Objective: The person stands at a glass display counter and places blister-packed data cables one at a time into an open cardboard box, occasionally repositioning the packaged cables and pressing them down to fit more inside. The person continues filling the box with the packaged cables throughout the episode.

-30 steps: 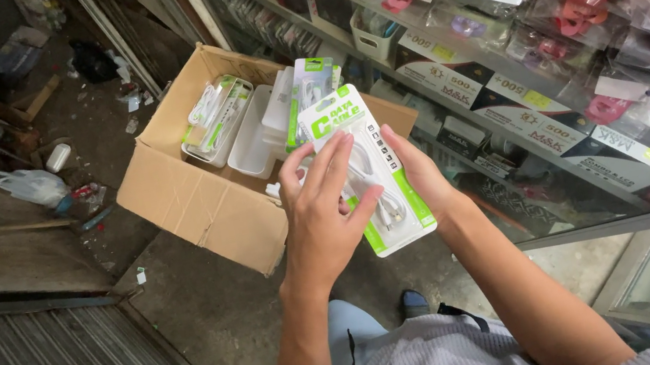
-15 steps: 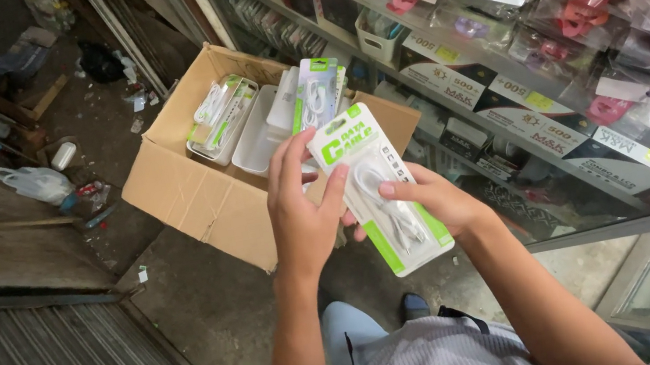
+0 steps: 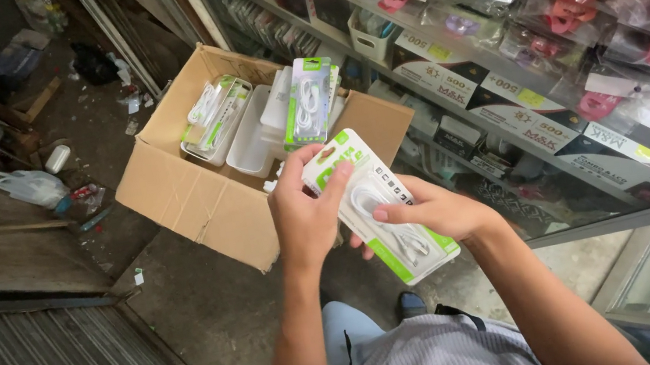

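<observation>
Shop floor by glass display counter (image 3: 606,160) | open cardboard box (image 3: 194,197) of packs | left hand (image 3: 304,213) and right hand (image 3: 428,213) both clamped on earphone blister pack (image 3: 378,204) (green-white), held above box's near corner.

The left hand (image 3: 305,213) and right hand (image 3: 428,213) cover part of the white-and-green package (image 3: 378,204), while the cardboard box (image 3: 194,197) hides its packs' lower halves, and the shelf (image 3: 500,62) runs past the right edge.

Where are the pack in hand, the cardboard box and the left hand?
pack (image 3: 391,229), head view, clear front.
cardboard box (image 3: 195,201), head view, near side wall.
left hand (image 3: 306,217), head view, back of hand.
</observation>
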